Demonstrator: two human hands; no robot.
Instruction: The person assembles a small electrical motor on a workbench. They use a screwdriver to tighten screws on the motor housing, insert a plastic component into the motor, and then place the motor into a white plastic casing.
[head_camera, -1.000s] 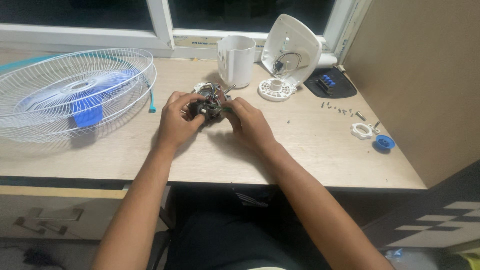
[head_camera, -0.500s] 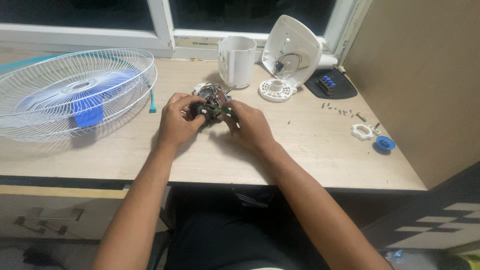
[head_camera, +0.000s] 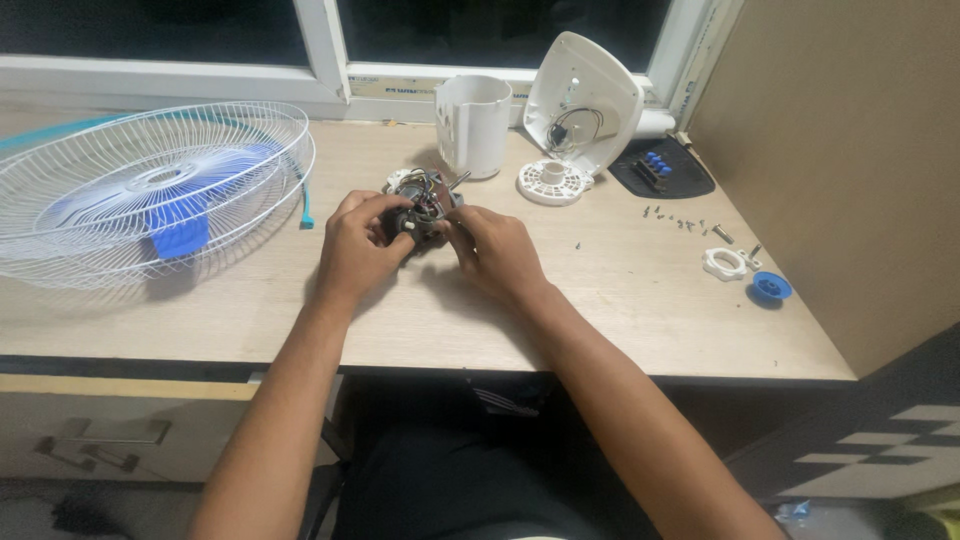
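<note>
Near the middle of the tabletop (head_camera: 600, 300), toward its far edge, the left hand (head_camera: 358, 250) and right hand (head_camera: 497, 250) both close their fingers around a small fan motor (head_camera: 420, 205) with loose wires. A white wire fan guard (head_camera: 150, 190) with blue blades lies at the left end; a white housing (head_camera: 472, 125) stands behind.

Both hands cover most of the motor (head_camera: 425, 205); its wiring is too small to trace. The screws (head_camera: 680, 222), well right of the grip, are perhaps specks.
</note>
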